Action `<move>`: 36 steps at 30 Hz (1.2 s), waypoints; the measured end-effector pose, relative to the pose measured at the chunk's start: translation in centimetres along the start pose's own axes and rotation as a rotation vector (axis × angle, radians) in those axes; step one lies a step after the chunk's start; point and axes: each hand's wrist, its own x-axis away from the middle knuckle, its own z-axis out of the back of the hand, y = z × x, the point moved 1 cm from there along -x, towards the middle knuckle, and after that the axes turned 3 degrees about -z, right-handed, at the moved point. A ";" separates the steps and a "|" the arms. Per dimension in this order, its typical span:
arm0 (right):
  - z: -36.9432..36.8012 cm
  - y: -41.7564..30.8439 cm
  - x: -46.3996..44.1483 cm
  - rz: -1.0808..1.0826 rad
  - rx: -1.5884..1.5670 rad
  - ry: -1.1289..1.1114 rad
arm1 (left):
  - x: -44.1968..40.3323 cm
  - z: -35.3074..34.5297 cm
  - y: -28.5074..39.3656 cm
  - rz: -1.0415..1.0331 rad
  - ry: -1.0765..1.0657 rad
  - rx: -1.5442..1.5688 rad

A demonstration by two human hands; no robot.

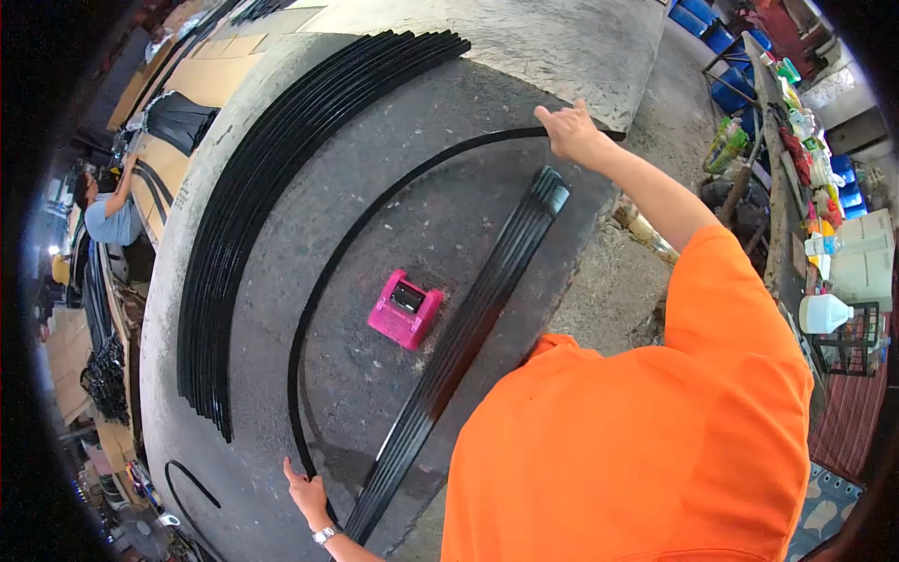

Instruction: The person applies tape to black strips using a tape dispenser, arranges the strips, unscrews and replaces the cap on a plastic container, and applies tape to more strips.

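Note:
One long thin black strip (323, 272) bends in a wide arc over the dark tabletop. Near its far end, my right hand (573, 133) pinches it between thumb and fingers. Wearing a watch at the wrist, my left hand (309, 496) grips the strip close to its lower end, partly covering it. Inside the arc sits a pink block-shaped holder (405, 311) with a black part in its top. A straight bundle of glossy dark strips (468, 337) lies between that holder and my body.
Many curved black strips (272, 187) lie side by side beyond the arc. A short black strip (192, 478) curls at the lower left. Another person (112, 211) works across the table among cardboard. Shelving at right holds bottles and a white jug (824, 314).

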 end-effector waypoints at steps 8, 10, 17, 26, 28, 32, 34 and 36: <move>-1.2 -0.7 10.2 -0.089 -0.104 -0.008 | 1.9 -0.8 6.3 -0.003 -0.037 0.170; -1.6 -0.7 11.1 -0.089 -0.146 -0.011 | 2.5 -1.8 6.4 0.004 -0.008 0.195; -2.8 -0.7 12.1 -0.042 -0.271 -0.116 | 5.2 -3.3 7.4 0.250 -0.080 0.677; -7.0 4.0 9.9 -0.001 -1.087 -0.505 | 9.7 -2.7 10.5 0.463 -0.348 1.460; -6.9 4.5 10.2 -0.029 -1.202 -0.711 | 10.5 -3.2 12.3 0.473 -0.369 1.517; -7.0 4.3 10.3 0.005 -1.343 -0.824 | 11.1 -4.3 13.4 0.448 -0.440 1.594; -6.8 3.9 10.6 0.036 -1.367 -0.816 | 11.0 -4.3 13.5 0.429 -0.422 1.565; -5.1 3.3 11.0 0.073 -1.352 -0.777 | 10.5 -3.5 14.9 0.403 -0.433 1.559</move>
